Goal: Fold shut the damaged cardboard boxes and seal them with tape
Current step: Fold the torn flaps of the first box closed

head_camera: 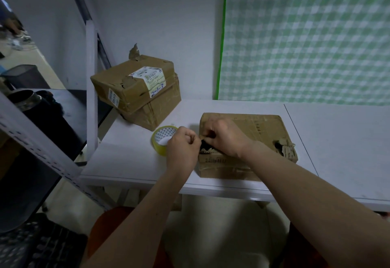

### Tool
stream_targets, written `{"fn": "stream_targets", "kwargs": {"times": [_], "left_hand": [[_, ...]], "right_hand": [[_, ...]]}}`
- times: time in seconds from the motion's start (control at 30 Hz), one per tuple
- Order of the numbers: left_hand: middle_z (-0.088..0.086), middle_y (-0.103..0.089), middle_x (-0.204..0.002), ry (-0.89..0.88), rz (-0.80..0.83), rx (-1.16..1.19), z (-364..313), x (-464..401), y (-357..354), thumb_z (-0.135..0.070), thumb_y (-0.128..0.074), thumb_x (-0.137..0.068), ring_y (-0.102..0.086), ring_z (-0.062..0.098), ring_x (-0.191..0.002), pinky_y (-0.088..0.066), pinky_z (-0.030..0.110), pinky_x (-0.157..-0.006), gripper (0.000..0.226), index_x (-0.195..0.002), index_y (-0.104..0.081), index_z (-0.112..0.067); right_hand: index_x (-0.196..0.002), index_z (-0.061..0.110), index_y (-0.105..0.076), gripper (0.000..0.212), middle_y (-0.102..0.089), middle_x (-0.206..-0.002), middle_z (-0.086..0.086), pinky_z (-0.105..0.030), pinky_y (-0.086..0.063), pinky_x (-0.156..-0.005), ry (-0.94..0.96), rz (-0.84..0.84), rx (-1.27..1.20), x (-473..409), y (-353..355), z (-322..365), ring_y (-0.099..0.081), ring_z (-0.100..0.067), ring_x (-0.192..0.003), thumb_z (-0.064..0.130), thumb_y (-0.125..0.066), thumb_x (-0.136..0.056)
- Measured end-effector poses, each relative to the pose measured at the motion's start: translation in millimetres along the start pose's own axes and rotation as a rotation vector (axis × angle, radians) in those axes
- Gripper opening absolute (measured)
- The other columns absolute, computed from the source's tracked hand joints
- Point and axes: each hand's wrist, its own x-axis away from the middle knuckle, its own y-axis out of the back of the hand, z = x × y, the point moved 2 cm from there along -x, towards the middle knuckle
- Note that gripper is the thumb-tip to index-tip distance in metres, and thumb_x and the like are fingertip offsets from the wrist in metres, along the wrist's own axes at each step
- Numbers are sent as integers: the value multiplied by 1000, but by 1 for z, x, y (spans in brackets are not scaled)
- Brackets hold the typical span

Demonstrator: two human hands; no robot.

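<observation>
While the flat cardboard box (pixel 249 147) lies on the white table (pixel 337 151), the right hand (pixel 225 136) curls onto its torn left corner and the left hand (pixel 183 147), fingers curled, pinches there too; the tape roll (pixel 162 139) sits just left, 2 stacked boxes (pixel 137 90) behind

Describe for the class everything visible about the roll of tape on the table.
The roll of tape lies flat on the white table, hole upward, left of the near cardboard box. Its wound tape looks clear yellowish; the inner core shows a triangle pattern. The left hand hides its right edge; whether they touch cannot be told.
</observation>
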Motion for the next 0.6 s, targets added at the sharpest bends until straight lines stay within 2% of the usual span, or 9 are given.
{"fn": "stream_targets", "kwargs": {"times": [0.1, 0.2, 0.27, 0.33, 0.43, 0.47, 0.6], "left_hand": [[-7, -54, -69, -57, 34, -25, 0, -1, -2, -8, -63, -84, -52, 15, -65, -40, 27, -59, 12, -86, -56, -17], [-9, -56, -70, -64, 65, -31, 0, -4, -3, -9, -63, -84, -54, 15, -68, -42, 26, -60, 13, -80, -61, -21], [-9, -58, -68, -58, 95, -7, 1, -6, -2, -10, -64, -84, -58, 17, -68, -53, 32, -65, 10, -82, -68, -18], [-12, -59, -62, -39, 114, 25, 1, -7, -1, -13, -68, -82, -61, 15, -64, -57, 33, -67, 8, -86, -74, -14], [-11, -63, -68, 14, 140, 20, 0, -7, -2, -17, -78, -74, -61, 6, -66, -50, 19, -62, 14, -85, -71, -14], [-10, -63, -70, 43, 149, 26, 0, -8, -2, -17, -81, -71, -61, 7, -67, -50, 19, -62, 18, -83, -67, -15], [-7, -62, -70, 88, 170, 54, 2, -6, -5, -10, -79, -72, -64, 15, -66, -59, 42, -68, 26, -75, -56, -22]], "right_hand": [[-66, 8, -65, 12, -63, -75, -5, -42, -50, -67, 53, -6, -27, 4, -1, -3, -58, -22, -72, 8, -70, -77], [-78, 9, -73, 5, -64, -81, -6, -37, -50, -72, 44, -10, -73, 9, 4, -2, -58, -20, -77, 9, -69, -81], [-90, 11, -73, 10, -62, -89, -5, -34, -48, -74, -42, -45, -108, 15, 6, -1, -58, -20, -82, 15, -70, -82], [-96, 13, -66, 23, -58, -96, -2, -34, -46, -70, -188, -63, -52, 19, 6, 0, -55, -19, -85, 28, -73, -78], [-95, 15, -57, 31, -53, -98, -1, -29, -36, -63, -304, -44, 144, 19, 8, 5, -53, -20, -85, 33, -73, -75], [-94, 13, -57, 28, -54, -98, -3, -29, -35, -62, -299, -39, 196, 18, 8, 8, -55, -23, -86, 30, -71, -77], [-90, 5, -62, 10, -60, -95, -11, -32, -35, -61, -188, -55, 313, 18, 7, 14, -59, -30, -85, 13, -62, -84]]}}
